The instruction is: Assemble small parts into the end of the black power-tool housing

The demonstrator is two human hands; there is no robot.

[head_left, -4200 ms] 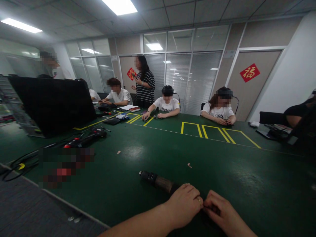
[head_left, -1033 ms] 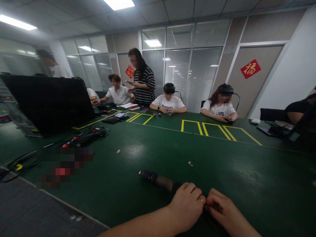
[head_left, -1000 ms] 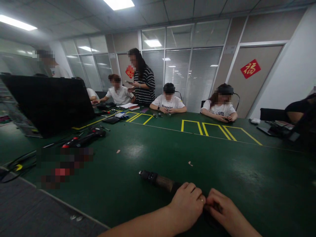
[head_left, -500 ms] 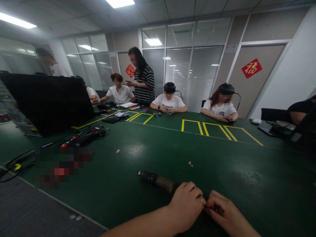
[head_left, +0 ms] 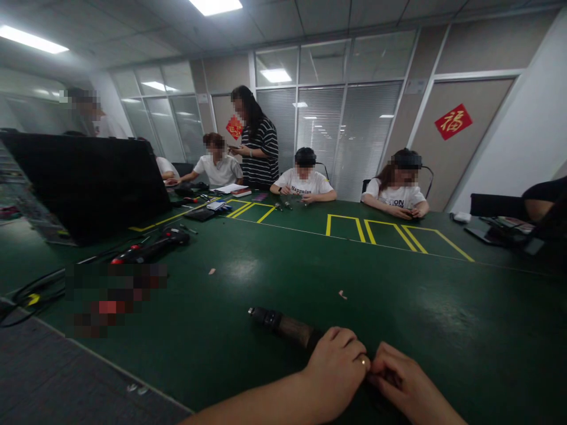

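Note:
A dark cylindrical tool (head_left: pixel 280 323) lies on the green table (head_left: pixel 274 277) near the front edge, its tip pointing left. My left hand (head_left: pixel 333 370), with a ring on one finger, rests over the tool's rear end. My right hand (head_left: pixel 401 383) is curled right beside it, fingertips touching the left hand over a small dark part that I cannot make out. Both hands sit low at the bottom of the view.
A large black open case (head_left: pixel 88 183) stands at the left, with red-and-black tools (head_left: pixel 150 248) and cables (head_left: pixel 31 292) before it. Yellow tape boxes (head_left: pixel 390 236) mark the far side. Several people sit or stand along the far edge.
My hands have stayed together at the tool's rear with only slight finger shifts. The view has drifted a little. People at the far side have moved slightly.

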